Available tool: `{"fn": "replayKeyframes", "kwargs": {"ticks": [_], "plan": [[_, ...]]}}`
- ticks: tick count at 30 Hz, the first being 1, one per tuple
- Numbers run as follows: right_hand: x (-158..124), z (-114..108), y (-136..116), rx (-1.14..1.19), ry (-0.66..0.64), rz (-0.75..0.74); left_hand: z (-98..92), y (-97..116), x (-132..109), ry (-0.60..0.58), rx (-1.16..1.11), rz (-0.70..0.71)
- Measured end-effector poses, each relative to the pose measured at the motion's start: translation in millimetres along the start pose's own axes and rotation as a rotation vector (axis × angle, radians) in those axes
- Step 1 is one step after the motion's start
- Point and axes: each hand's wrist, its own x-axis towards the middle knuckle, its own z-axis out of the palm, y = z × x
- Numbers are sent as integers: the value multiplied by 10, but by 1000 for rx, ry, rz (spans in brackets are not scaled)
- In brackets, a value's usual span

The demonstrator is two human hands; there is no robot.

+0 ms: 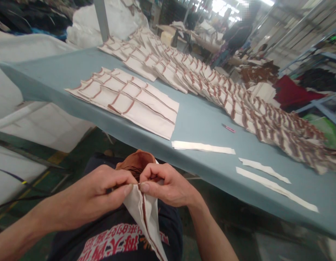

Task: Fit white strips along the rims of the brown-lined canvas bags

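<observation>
Close to my body, a cream fabric piece (151, 210) with a brown seam hangs from my fingertips. My left hand (108, 188) pinches its top edge left of the seam. On the right of that seam, my right hand (168, 185) pinches the same edge, thumb and fingers pressed together. Brown gathered material (138, 159) shows just beyond my hands, partly hidden by them. On the table in front lies a stack of cream fabric pieces (146, 105) with brown edging.
The blue-covered table (195, 123) slants across the view. Long rows of similar cream pieces (195, 72) line its far side. Several white strips (203, 147) and a small pink-handled tool (228, 128) rest on it. A person (236, 36) stands in the background.
</observation>
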Motion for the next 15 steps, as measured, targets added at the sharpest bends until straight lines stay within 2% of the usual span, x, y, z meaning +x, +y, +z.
{"fn": "replayKeyframes", "kwargs": {"ticks": [6, 11, 15], "plan": [[20, 40, -127, -208, 113, -36, 79, 167, 132, 37, -216, -91], [10, 78, -175, -379, 192, -73, 70, 214, 136, 53, -217, -120], [-3, 88, -193, -424, 186, -100, 80, 204, 110, 58, -206, -84]]}}
